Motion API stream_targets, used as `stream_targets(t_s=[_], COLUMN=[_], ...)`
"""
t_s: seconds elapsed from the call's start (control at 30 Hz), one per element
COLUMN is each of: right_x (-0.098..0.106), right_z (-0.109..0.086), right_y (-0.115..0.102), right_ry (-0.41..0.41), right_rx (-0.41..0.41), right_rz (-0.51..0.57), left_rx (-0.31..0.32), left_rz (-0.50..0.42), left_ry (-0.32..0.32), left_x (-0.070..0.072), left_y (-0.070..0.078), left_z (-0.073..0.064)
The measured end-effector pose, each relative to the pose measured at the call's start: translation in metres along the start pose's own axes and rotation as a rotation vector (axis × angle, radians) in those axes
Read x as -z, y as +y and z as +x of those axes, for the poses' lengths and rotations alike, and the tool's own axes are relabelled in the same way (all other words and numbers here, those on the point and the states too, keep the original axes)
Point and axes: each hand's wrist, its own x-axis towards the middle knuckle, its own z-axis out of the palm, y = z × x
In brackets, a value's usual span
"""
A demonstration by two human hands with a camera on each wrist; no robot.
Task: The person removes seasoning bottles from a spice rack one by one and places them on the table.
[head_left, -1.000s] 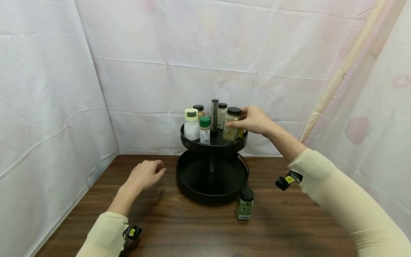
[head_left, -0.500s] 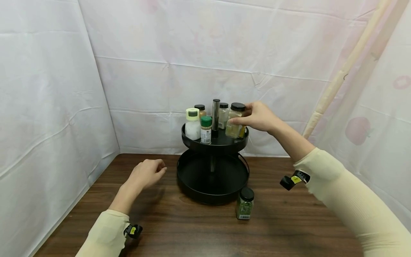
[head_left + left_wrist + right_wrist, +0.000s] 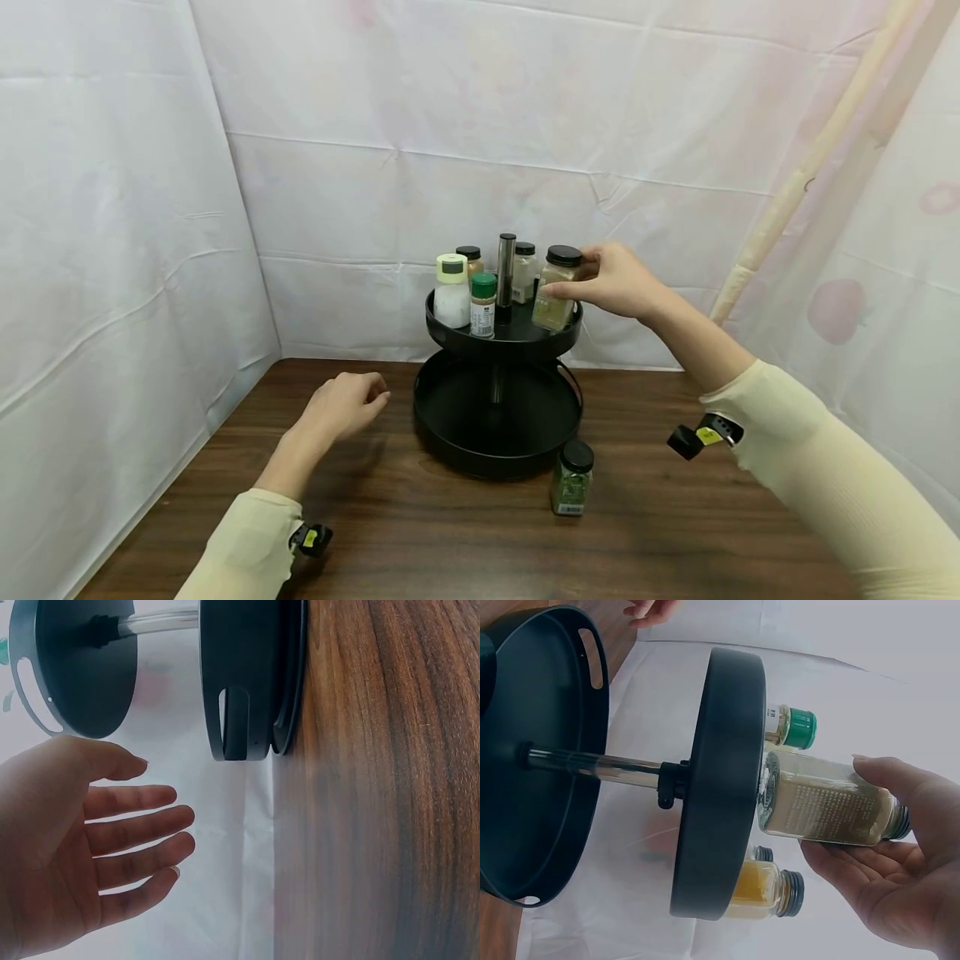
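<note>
My right hand [image 3: 618, 279] grips a square glass spice jar [image 3: 555, 287] with a black lid, thumb on one side and fingers on the other. The jar leans slightly over the right part of the upper tray [image 3: 517, 346] of a black two-tier rack. In the right wrist view its base is close to that tray's rim. A jar of yellow spice [image 3: 759, 889] stands nearby on the tray. My left hand [image 3: 341, 408] hangs over the table left of the rack, holding nothing, its fingers [image 3: 142, 829] loosely extended in the left wrist view.
Also on the upper tray are a white shaker [image 3: 452, 304] with a pale green lid, a green-capped bottle [image 3: 483, 307] and black-lidded jars [image 3: 524, 275] around the metal post [image 3: 506, 271]. A jar of green herbs [image 3: 572, 479] stands before the lower tray [image 3: 498, 467] on the wooden table [image 3: 450, 542].
My right hand has shifted to the right with the spice jar, which rose a little, then dipped slightly. The left hand has stayed in place.
</note>
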Motion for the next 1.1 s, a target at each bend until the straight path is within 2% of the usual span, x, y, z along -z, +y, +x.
stream_targets(t_s=[0.57,1.1], right_x=[0.009,0.012], right_z=[-0.022,-0.045], right_y=[-0.002,0.012], right_ry=[0.006,0.006], right_rx=[0.010,-0.018], right_rz=[0.018,0.035], left_rx=[-0.010,0.000], left_rz=[-0.009,-0.018], left_ry=[-0.002,-0.012], left_x=[0.000,0.000], left_y=[0.004,0.005], left_z=[0.000,-0.003])
